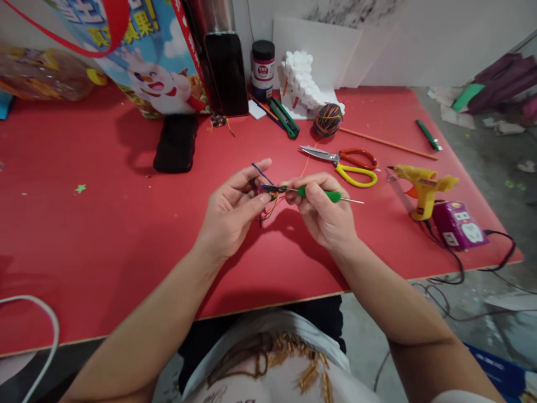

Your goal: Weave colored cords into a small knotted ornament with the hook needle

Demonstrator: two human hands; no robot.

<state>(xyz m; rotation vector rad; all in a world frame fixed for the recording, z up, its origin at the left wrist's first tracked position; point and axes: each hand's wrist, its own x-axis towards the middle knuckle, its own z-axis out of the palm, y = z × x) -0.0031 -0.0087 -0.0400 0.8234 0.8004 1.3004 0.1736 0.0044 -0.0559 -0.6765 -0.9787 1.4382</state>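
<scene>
Between finger and thumb, my left hand (233, 210) pinches a small multicoloured piece of crochet (272, 190), from which loose yarn ends hang. My right hand (325, 210) grips a crochet hook (331, 195) by its green handle. The hook's metal tip meets the crochet piece, and its other metal end points right. An orange strand of yarn runs from the hands up toward a multicoloured yarn ball (328, 120). Scissors (342, 162) with one red and one yellow handle lie just beyond my right hand.
A yellow glue gun (425, 187) and purple box (459, 225) with cords sit at the right. Behind are a green cutter (285, 118), a dark-lidded jar (263, 68), a propped phone (227, 74), a black case (176, 143) and a printed bag (157, 61). The red table (104, 235) ends near my body.
</scene>
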